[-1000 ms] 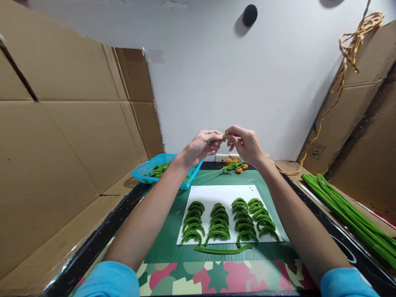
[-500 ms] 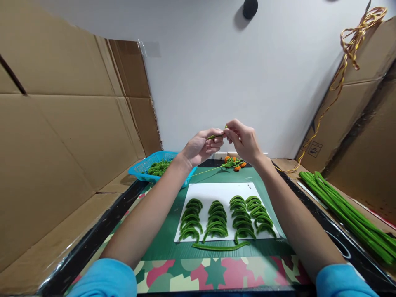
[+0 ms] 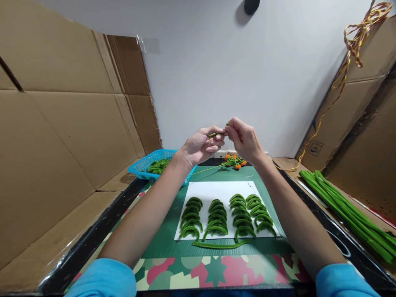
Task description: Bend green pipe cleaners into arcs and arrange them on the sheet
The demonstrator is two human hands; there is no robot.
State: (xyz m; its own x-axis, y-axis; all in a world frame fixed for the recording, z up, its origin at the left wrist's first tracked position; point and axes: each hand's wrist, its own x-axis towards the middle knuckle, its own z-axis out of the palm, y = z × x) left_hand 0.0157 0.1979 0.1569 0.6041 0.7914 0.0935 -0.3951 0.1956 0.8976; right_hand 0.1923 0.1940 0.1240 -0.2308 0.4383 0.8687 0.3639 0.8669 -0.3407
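My left hand [image 3: 202,145] and my right hand [image 3: 244,138] are raised above the table, fingertips meeting. Both pinch a short green pipe cleaner piece [image 3: 213,134] between them. Below, on a white sheet [image 3: 216,189], lie several bent green pipe cleaner arcs [image 3: 216,216] in four rows. One straight green piece [image 3: 220,244] rests along the sheet's near edge on the green mat [image 3: 167,239].
A blue basket [image 3: 145,167] with green pieces stands at the back left. A small green and orange flower bunch [image 3: 233,161] lies behind the sheet. Long green pipe cleaners [image 3: 346,212] lie at the right. Cardboard walls [image 3: 62,136] stand on both sides.
Both hands have risen slightly and stayed together on the green piece. The camera view has shifted a little; nothing on the table has moved.
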